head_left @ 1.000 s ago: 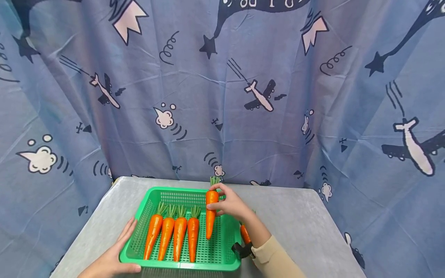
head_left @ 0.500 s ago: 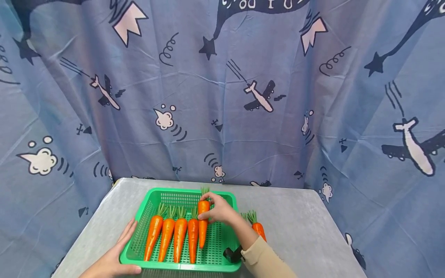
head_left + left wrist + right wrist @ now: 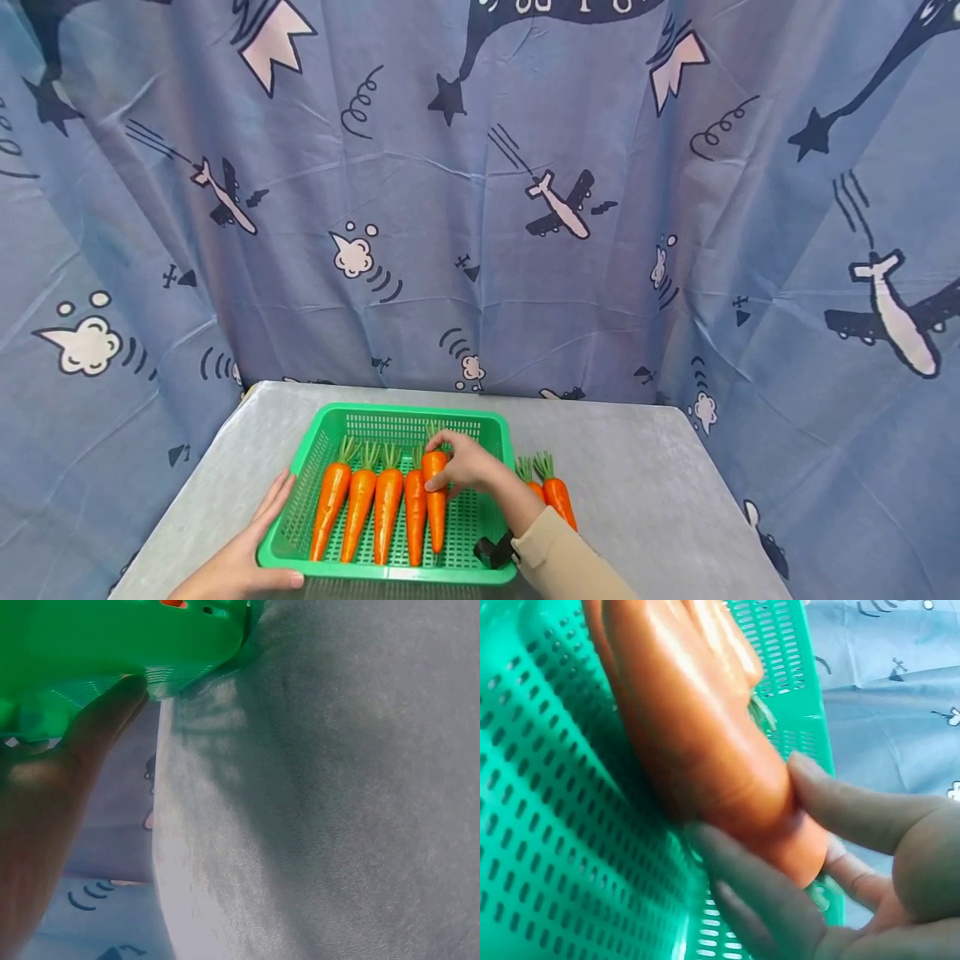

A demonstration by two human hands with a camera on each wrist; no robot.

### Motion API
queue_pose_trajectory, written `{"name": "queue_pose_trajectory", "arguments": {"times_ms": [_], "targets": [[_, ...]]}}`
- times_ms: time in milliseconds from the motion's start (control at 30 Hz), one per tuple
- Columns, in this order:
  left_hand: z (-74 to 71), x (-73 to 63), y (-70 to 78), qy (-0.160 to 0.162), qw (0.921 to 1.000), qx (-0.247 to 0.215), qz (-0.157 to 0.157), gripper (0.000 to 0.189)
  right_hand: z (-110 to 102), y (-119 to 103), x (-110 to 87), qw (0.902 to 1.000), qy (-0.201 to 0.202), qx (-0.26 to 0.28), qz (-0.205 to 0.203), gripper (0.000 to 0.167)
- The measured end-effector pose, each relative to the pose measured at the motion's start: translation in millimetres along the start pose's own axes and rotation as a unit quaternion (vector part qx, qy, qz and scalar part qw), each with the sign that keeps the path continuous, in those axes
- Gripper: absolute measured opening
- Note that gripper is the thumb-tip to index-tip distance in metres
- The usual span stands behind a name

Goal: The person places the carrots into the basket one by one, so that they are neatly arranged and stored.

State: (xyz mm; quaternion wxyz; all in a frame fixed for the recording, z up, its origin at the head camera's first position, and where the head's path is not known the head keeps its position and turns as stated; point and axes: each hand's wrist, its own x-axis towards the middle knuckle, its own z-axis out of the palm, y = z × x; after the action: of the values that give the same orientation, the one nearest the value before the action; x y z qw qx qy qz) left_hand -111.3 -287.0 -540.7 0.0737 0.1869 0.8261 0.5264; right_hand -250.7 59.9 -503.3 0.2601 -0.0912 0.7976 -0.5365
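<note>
My right hand [image 3: 463, 463] pinches an orange carrot [image 3: 435, 508] near its leafy top, thumb and fingers on either side, low over the green basket [image 3: 322, 570]. The right wrist view shows this carrot [image 3: 705, 750] close against its neighbours, its tip pointing away from the hand. To its left, several carrots [image 3: 360, 508] lie side by side in the basket, green tops toward the back. At the basket's front left corner is my left hand [image 3: 243, 550], fingers straight along the side wall and thumb at the front. In the left wrist view its thumb [image 3: 112, 712] touches the basket wall.
Two more carrots [image 3: 557, 493] lie on the grey tabletop [image 3: 637, 492] right of the basket, partly behind my right forearm. A black device [image 3: 495, 552] on the right wrist overlaps the basket's front right corner. A blue patterned curtain [image 3: 420, 208] hangs behind the table.
My right hand has carried the carrot left and toward the front, down beside the others in the basket. The carrots on the table show more now. The left hand has stayed put.
</note>
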Motion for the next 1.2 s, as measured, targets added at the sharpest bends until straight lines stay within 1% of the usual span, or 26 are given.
{"name": "queue_pose_trajectory", "arguments": {"times_ms": [133, 233, 300, 400, 467, 533, 600, 667, 767, 833, 933, 1033, 1133, 1167, 1200], "targets": [[-0.8, 0.8, 0.3, -0.008, 0.9997, -0.016, -0.019, 0.114, 4, 2, 1.5, 0.9998, 0.007, -0.019, 0.007, 0.054], [-0.9, 1.3, -0.6, -0.008, 0.9997, -0.013, -0.020, 0.114, 6, 1, 0.1, 0.9991, 0.014, -0.037, 0.012, 0.054], [-0.8, 1.5, -1.1, -0.008, 0.9995, -0.014, -0.028, 0.115, 7, 0, -0.9, 0.9983, 0.021, -0.050, 0.019, 0.053], [-0.8, 1.4, -1.7, -0.010, 0.9994, -0.014, -0.030, 0.115, 8, 0, -2.5, 0.9965, 0.030, -0.072, 0.031, 0.051], [-0.9, 1.3, -1.3, -0.012, 0.9990, -0.022, -0.037, 0.114, 8, -1, -3.1, 0.9956, 0.034, -0.079, 0.038, 0.051], [-1.1, 1.2, -0.5, -0.014, 0.9989, -0.026, -0.036, 0.114, 9, -1, -3.3, 0.9947, 0.038, -0.086, 0.042, 0.051], [-1.4, 1.2, 0.7, -0.017, 0.9983, -0.032, -0.046, 0.114, 10, -1, -3.0, 0.9938, 0.042, -0.092, 0.046, 0.051], [-1.7, 1.4, 1.8, -0.019, 0.9975, -0.040, -0.055, 0.113, 11, -1, -2.2, 0.9930, 0.039, -0.099, 0.051, 0.051], [-2.0, 1.1, 2.1, -0.019, 0.9975, -0.038, -0.056, 0.113, 11, 1, -1.0, 0.9923, 0.027, -0.106, 0.058, 0.052], [-1.9, 0.6, 2.0, -0.017, 0.9981, -0.035, -0.049, 0.113, 12, 2, -0.8, 0.9919, 0.016, -0.111, 0.059, 0.052], [-1.5, -0.1, 1.5, -0.011, 0.9991, -0.018, -0.036, 0.115, 11, 3, -1.2, 0.9902, 0.005, -0.128, 0.056, 0.052], [-1.7, 0.4, 1.9, -0.015, 0.9984, -0.026, -0.048, 0.114, 11, 5, -1.8, 0.9882, -0.001, -0.144, 0.053, 0.052], [-1.9, 1.1, 2.4, -0.018, 0.9969, -0.038, -0.067, 0.114, 11, 5, -2.3, 0.9881, -0.003, -0.144, 0.054, 0.056], [-1.9, 1.3, 2.3, -0.019, 0.9966, -0.042, -0.068, 0.114, 11, 5, -2.3, 0.9881, -0.002, -0.144, 0.055, 0.059], [-1.7, 1.4, 1.9, -0.018, 0.9971, -0.040, -0.062, 0.114, 11, 5, -2.4, 0.9881, -0.001, -0.143, 0.056, 0.060]]}}
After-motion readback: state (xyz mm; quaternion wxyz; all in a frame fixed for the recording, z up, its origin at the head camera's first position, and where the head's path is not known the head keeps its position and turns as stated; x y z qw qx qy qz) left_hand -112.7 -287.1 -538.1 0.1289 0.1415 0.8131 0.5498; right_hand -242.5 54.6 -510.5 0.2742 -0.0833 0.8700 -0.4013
